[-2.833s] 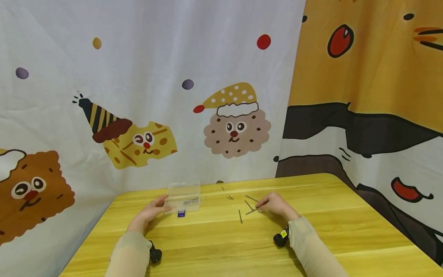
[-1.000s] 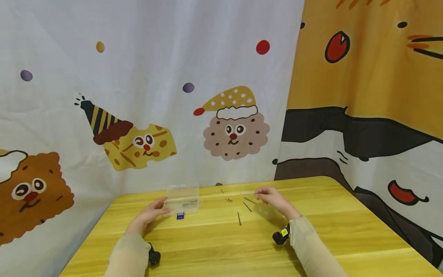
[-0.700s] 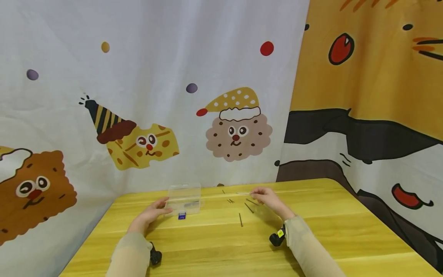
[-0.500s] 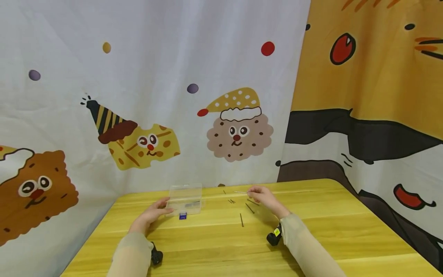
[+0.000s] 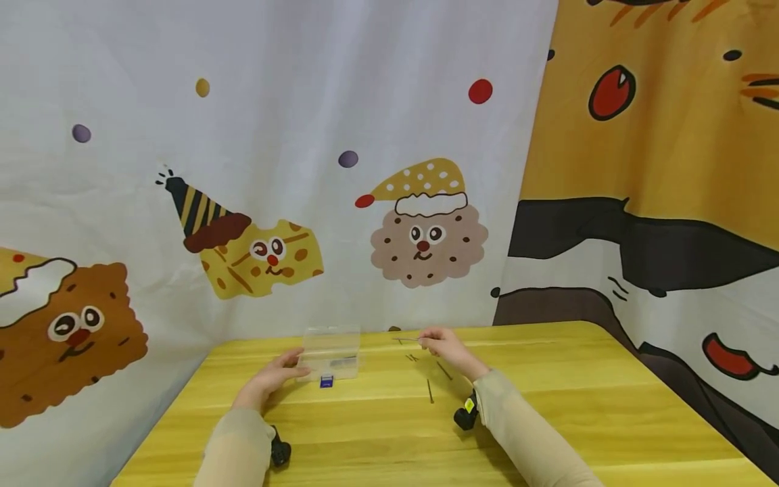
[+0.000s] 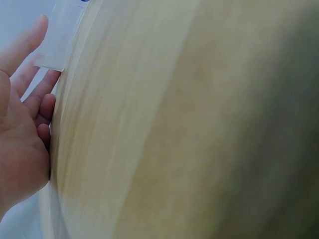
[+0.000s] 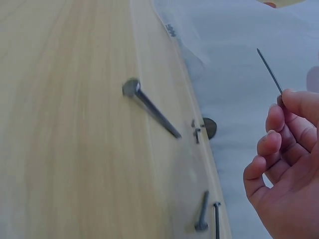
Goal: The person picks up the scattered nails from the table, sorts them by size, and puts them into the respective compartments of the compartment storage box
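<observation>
A clear plastic box (image 5: pixel 331 345) with its lid raised stands near the back of the table. It has a blue tab (image 5: pixel 326 381) in front and something dark and thin inside. My left hand (image 5: pixel 272 377) holds the box's left end, with the box corner between thumb and fingers in the left wrist view. My right hand (image 5: pixel 449 349) pinches a long nail (image 7: pixel 269 70) by its head end, raised above the table, point toward the left. Below it lie two long nails, one on the slant (image 5: pixel 444 370), the other nearer me (image 5: pixel 429 391). Several small nails (image 5: pixel 412 358) lie farther back.
The yellow wood-grain table (image 5: pixel 377 433) ends just behind the box, against a printed curtain (image 5: pixel 274 135). Black cameras are strapped to both wrists, the right one (image 5: pixel 466 414) hanging low over the tabletop.
My right hand has picked the nail up from the group on the table and carried it left, toward the box. The left hand has kept its place at the box.
</observation>
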Action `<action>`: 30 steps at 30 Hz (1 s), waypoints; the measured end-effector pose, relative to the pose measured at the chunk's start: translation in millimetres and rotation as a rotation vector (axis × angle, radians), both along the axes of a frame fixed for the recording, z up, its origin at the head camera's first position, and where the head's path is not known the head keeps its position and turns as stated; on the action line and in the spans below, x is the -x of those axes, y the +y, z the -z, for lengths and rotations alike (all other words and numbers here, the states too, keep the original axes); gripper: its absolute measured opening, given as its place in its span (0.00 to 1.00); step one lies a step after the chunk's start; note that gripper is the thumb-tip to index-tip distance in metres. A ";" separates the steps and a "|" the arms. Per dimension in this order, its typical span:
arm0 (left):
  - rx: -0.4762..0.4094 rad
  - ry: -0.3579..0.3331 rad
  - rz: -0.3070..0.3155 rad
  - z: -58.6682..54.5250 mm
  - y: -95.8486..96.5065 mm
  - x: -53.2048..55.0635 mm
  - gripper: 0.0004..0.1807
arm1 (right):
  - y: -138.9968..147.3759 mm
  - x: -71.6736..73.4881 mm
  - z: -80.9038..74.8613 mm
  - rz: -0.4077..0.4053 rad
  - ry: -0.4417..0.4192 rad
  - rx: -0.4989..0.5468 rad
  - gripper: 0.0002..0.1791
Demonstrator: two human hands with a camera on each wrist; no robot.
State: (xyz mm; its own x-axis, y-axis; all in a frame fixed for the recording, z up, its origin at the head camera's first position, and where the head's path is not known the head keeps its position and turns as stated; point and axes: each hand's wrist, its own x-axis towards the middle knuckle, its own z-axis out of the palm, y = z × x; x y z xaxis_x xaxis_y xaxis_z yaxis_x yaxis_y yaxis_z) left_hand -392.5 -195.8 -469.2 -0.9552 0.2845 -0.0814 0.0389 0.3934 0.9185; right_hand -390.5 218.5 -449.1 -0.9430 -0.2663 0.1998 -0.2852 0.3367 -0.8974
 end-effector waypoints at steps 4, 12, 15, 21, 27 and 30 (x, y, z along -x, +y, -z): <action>-0.006 0.006 0.002 1.9 1.1 2.8 0.42 | -8.5 3.8 2.5 -0.004 0.003 -0.004 0.15; 0.004 0.010 -0.010 2.7 1.1 1.9 0.42 | -26.4 12.3 6.7 0.012 -0.007 -0.044 0.16; 0.016 0.012 -0.011 1.4 1.8 0.5 0.42 | -33.1 14.7 5.6 -0.016 -0.012 -0.038 0.15; 0.029 0.010 -0.011 1.1 2.2 -0.1 0.41 | -50.6 21.3 3.9 -0.020 -0.020 -0.081 0.14; 0.022 0.009 -0.023 -0.7 4.1 -1.2 0.41 | -68.1 24.5 0.2 -0.034 -0.013 -0.123 0.14; 0.024 0.005 -0.025 0.9 3.3 0.6 0.41 | -74.6 26.8 0.7 -0.074 -0.003 -0.113 0.13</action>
